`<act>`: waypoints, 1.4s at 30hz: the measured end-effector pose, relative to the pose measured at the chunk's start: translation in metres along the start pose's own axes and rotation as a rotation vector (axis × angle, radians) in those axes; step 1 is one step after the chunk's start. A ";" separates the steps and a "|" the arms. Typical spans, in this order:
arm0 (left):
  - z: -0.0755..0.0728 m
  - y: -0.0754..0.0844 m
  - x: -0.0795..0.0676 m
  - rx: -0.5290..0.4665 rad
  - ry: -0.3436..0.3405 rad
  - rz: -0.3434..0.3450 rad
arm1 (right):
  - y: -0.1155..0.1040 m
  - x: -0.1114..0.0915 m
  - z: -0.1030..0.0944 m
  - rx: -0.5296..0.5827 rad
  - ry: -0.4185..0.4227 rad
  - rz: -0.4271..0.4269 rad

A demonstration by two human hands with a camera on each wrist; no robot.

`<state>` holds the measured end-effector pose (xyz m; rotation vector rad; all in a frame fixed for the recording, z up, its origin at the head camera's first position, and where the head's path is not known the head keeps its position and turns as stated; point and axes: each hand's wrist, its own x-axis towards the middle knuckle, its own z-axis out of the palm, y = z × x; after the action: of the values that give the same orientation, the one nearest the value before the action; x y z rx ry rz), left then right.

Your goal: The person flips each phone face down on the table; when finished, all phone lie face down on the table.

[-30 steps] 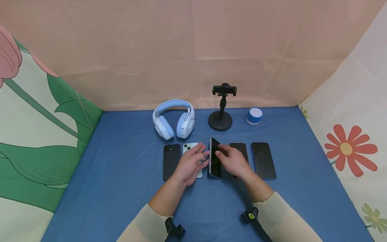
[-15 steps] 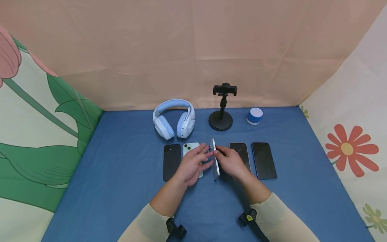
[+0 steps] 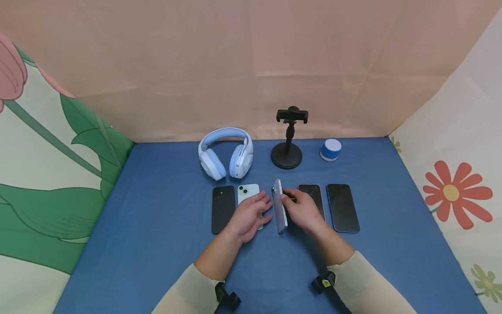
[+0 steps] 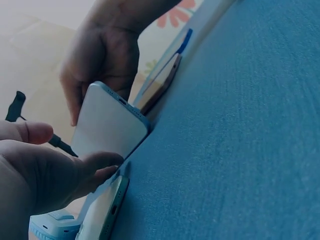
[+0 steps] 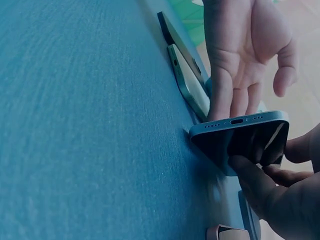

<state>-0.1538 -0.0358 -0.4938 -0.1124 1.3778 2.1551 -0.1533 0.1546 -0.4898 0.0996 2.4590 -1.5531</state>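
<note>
My right hand (image 3: 303,213) holds a pale smartphone (image 3: 280,209) by its right side, thumb toward me. The phone stands tilted up on a long edge, low over the cloth. Its plain pale back shows in the left wrist view, its dark glossy screen (image 5: 215,147) in the right wrist view. My left hand (image 3: 248,218) is just left of it, palm turned toward the phone and fingers extended, holding nothing. Under the left hand lies a mint-coloured phone (image 3: 247,190), back up and partly hidden. Beside that lies a black phone (image 3: 222,211), also back up.
Two dark-screened phones lie to the right, one (image 3: 312,196) partly behind my right hand, the other (image 3: 343,208) farther out. Behind the row stand light-blue headphones (image 3: 243,159), a black phone stand (image 3: 287,156) and a small blue-and-white round container (image 3: 330,150). Blue cloth (image 3: 164,244) covers the table.
The phone in my right hand has turned from showing its screen toward the head camera to standing on edge. My left fingertips came up to it, then drew slightly back left.
</note>
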 end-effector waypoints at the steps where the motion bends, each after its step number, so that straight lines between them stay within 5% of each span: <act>1: 0.000 0.000 0.001 0.000 0.002 -0.005 | 0.000 0.000 -0.001 -0.001 0.003 -0.003; 24: 0.001 -0.004 0.002 0.018 0.007 -0.022 | 0.014 0.001 -0.006 -0.011 0.150 -0.009; 42: -0.004 0.004 -0.003 0.066 0.041 -0.019 | 0.024 0.005 -0.011 -0.214 0.149 -0.059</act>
<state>-0.1543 -0.0418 -0.4914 -0.1440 1.4632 2.1003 -0.1561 0.1745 -0.5074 0.1101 2.7514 -1.3378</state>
